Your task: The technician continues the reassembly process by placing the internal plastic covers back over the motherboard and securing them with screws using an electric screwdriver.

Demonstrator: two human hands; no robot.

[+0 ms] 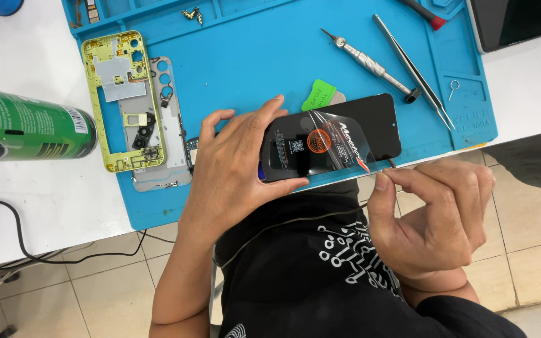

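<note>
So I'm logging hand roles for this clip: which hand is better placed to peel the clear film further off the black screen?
Probably the right hand: its fingertips already pinch the lifted clear film at its corner. The left hand grips the black screen by its end, steadying it.

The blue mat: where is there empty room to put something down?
The blue silicone mat is bare in its middle, between the yellow-green phone frame and the silver screwdriver. It is crowded on the left by the frame, and on the right by the screwdriver and steel tweezers.
</note>
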